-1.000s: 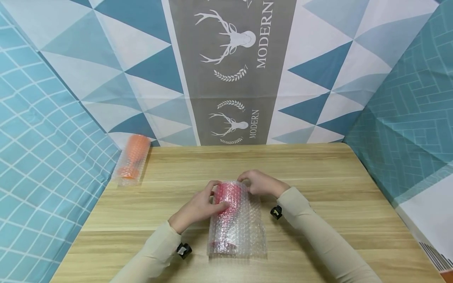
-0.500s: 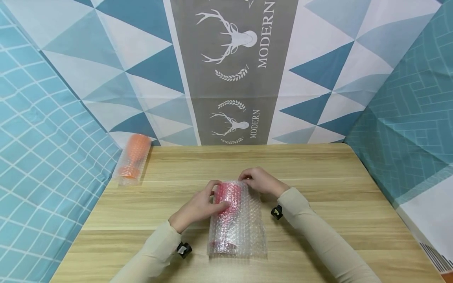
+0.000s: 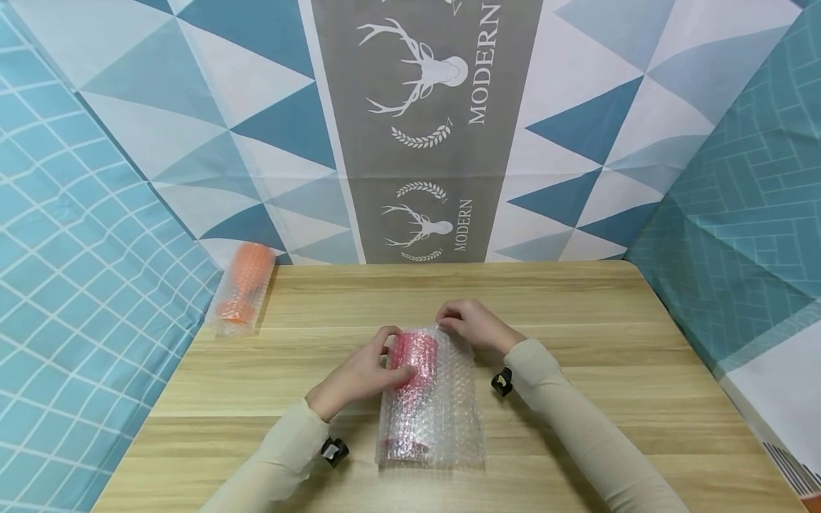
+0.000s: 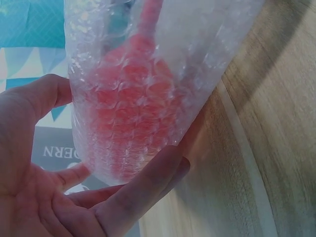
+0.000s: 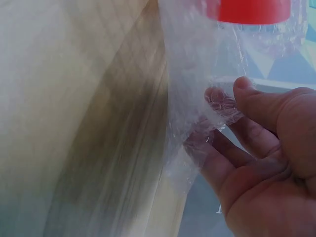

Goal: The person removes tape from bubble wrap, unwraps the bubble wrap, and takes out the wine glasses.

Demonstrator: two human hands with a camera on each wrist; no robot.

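Observation:
A red goblet [image 3: 415, 356] lies inside a clear bubble-wrap bag [image 3: 460, 420] on the table, its cup end pointing away from me. My left hand [image 3: 359, 376] grips the cup part through the wrap from the left, thumb on top. In the left wrist view its fingers curve round the bag and the red cup [image 4: 131, 98]. At the far end of the bag, my right hand [image 3: 473, 325] pinches the edge of the wrap. From the right wrist, the thin film [image 5: 202, 123] is between thumb and fingers, and the goblet's red rim [image 5: 252, 11] shows above.
Another goblet, orange [image 3: 246, 278], lies in a bubble-wrap bag at the table's far left corner. The wooden table [image 3: 577, 306] meets a patterned backdrop [image 3: 423, 157] behind, with blue cloth on both sides.
My right hand has shifted slightly up and to the right, now pinching the bag's far edge near its corner. The left hand and the goblet have stayed in place.

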